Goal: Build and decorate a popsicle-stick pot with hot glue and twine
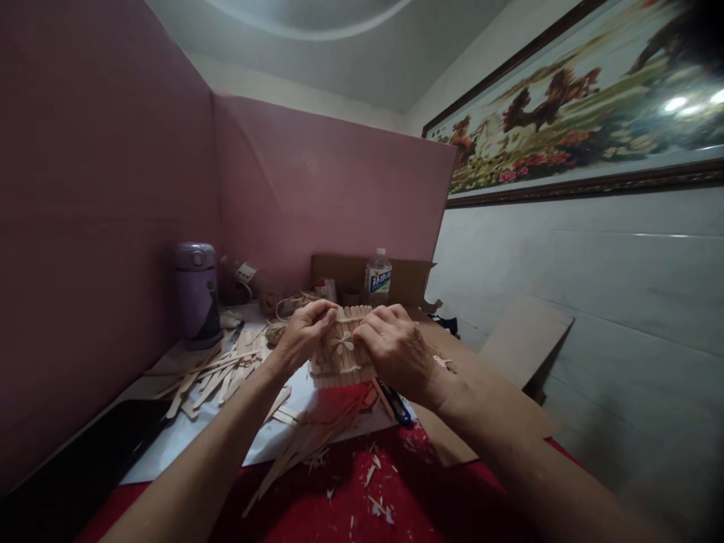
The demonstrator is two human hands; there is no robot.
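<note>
Between my hands is a small panel of wooden craft sticks (333, 363), held raised and tilted toward me. Cross strips run along its top and bottom, and a pale wooden flower (342, 344) sits on its front. My left hand (305, 332) pinches the panel's upper left edge between thumb and fingers. On the other side, my right hand (396, 348) has its fingers curled over the right part, close to the flower; its fingertips are partly hidden. Loose craft sticks (231, 377) lie piled to the left, and a blue-handled cutter (401, 411) rests below my right hand.
A purple flask (197, 294) stands at the left, with twine (277, 332) nearby. At the back are a labelled bottle (378, 275) and a cardboard piece (407, 277). Wood shavings (370, 475) litter the red cloth (317, 505) in front. A pink partition (328, 188) closes the far side.
</note>
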